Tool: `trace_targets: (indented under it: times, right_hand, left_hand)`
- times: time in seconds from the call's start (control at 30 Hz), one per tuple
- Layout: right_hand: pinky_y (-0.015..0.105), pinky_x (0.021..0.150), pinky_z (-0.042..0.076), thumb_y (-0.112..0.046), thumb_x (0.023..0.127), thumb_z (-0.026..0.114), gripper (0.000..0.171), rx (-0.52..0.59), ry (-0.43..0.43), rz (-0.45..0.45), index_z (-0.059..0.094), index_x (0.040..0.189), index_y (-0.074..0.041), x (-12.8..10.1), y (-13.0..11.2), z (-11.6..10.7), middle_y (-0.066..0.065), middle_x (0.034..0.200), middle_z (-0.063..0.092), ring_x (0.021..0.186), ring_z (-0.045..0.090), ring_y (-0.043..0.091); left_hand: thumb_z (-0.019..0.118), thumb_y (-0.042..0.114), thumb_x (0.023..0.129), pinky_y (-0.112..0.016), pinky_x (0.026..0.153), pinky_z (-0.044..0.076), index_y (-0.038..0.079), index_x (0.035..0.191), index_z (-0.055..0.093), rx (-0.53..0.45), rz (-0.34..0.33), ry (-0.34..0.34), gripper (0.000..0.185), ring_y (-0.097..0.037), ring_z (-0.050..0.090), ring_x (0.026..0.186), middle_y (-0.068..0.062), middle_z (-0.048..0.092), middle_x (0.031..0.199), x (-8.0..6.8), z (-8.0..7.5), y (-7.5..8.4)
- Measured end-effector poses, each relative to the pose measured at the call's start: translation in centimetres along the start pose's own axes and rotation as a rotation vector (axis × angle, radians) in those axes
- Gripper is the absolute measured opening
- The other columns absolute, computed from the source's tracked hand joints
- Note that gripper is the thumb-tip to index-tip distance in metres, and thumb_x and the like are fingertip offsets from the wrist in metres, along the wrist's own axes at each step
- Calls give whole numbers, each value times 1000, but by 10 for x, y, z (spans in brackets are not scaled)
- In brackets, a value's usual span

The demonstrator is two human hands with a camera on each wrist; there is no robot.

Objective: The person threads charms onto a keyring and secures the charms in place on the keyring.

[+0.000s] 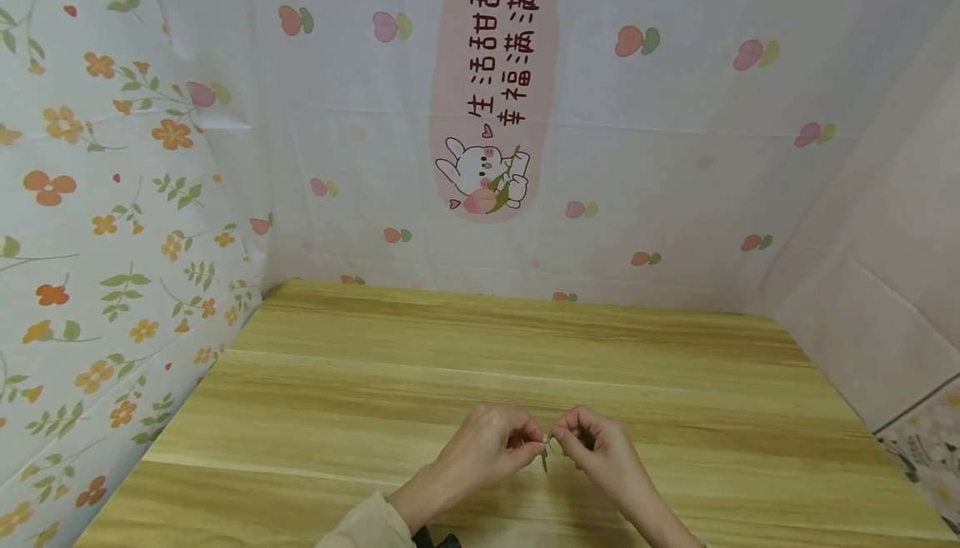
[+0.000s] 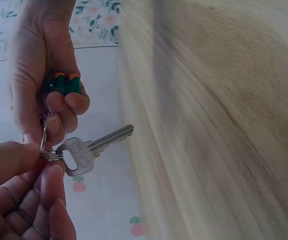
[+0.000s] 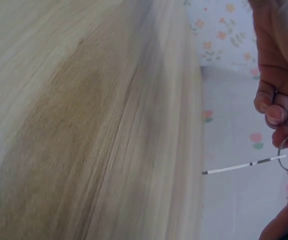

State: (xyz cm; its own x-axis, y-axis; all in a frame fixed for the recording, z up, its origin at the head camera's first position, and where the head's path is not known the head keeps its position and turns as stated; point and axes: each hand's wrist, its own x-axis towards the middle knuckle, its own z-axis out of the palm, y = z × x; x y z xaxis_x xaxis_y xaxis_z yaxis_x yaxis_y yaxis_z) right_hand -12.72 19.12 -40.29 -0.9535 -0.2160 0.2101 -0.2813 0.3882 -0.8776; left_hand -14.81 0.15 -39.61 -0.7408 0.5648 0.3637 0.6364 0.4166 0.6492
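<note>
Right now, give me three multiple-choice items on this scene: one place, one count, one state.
1. Where are the hands?
A. Above the near part of the wooden table
B. Against the back wall
C. Under the table

2. How many keys hang on the key ring?
A. None
B. One
C. Three

3. How is the key?
A. Lying flat on the table
B. Stuck in a lock
C. Held in the air on the ring

Key: 1 A, the left hand and right hand meet above the table. 2 B, a single silver key sits on the key ring. 3 C, the left hand pinches the ring while the right hand grips a green charm.
</note>
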Motion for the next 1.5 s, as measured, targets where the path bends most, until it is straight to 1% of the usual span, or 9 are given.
trace_targets:
  times: [0.1, 0.2, 0.4, 0.6, 0.73, 0.87, 1.0, 1.27, 1.5]
  right_hand:
    - [19, 42, 37, -3, 88, 62, 6, -40, 29, -113, 63, 82, -3, 0, 0, 3, -4, 63, 52, 53, 39, -3]
    - [19, 42, 37, -1, 87, 63, 8, -80, 42, -162, 63, 81, -5, 0, 0, 5, -3, 64, 53, 55, 39, -4]
    - [19, 43, 36, -3, 88, 62, 9, -83, 39, -142, 62, 80, -6, 0, -1, 5, -5, 64, 52, 55, 39, -4]
    - [19, 45, 37, -5, 88, 63, 8, -59, 59, -29, 63, 80, -4, 0, -3, 4, -8, 64, 50, 53, 39, -2]
    - [19, 44, 36, -5, 87, 64, 7, -48, 65, -32, 63, 80, -4, -1, -2, 4, -8, 64, 51, 53, 39, -2]
    - [19, 43, 37, -3, 87, 64, 9, -65, 58, -122, 62, 79, -5, -3, -1, 5, -6, 64, 52, 55, 40, -3]
    - [19, 44, 39, 1, 85, 63, 13, -105, 62, -170, 61, 77, -9, -4, -1, 7, -8, 64, 53, 57, 42, -4]
    - [19, 44, 39, 3, 83, 64, 17, -131, 94, -149, 60, 75, -12, -4, -1, 8, -13, 63, 49, 57, 42, -5]
    - [19, 45, 38, -2, 86, 64, 13, -97, 94, -75, 62, 76, -10, -4, -2, 6, -11, 63, 50, 55, 41, -3]
  left_hand:
    - [69, 11, 85, -6, 53, 42, 10, 80, 70, 15, -10, -10, 6, 10, 49, 60, 7, 67, 76, 1, 0, 1]
    - [68, 12, 86, -6, 52, 41, 10, 80, 71, 26, -18, -7, 6, 11, 48, 58, 7, 67, 74, 2, 1, 1]
    - [70, 12, 84, -4, 50, 39, 10, 76, 70, 63, -4, 18, 8, 12, 46, 56, 6, 66, 70, 2, 1, 3]
    - [71, 11, 83, -3, 52, 38, 10, 75, 69, 67, 34, 60, 8, 12, 48, 58, 5, 66, 70, 1, 3, 1]
    - [71, 11, 83, -4, 53, 38, 11, 76, 69, 64, 51, 67, 8, 11, 48, 60, 5, 65, 71, 0, 3, 0]
    - [71, 10, 82, -5, 52, 38, 12, 74, 68, 65, 8, 24, 9, 10, 46, 59, 9, 63, 70, -1, 3, 1]
    - [70, 12, 83, -6, 50, 38, 13, 74, 67, 73, -27, -10, 10, 10, 45, 57, 10, 63, 70, -1, 3, 3]
    - [70, 12, 84, -5, 48, 37, 12, 74, 67, 94, -10, 23, 10, 12, 45, 55, 9, 64, 69, -1, 4, 5]
    - [71, 12, 83, -3, 51, 37, 11, 75, 68, 90, 44, 72, 9, 11, 47, 58, 6, 66, 72, -3, 5, 4]
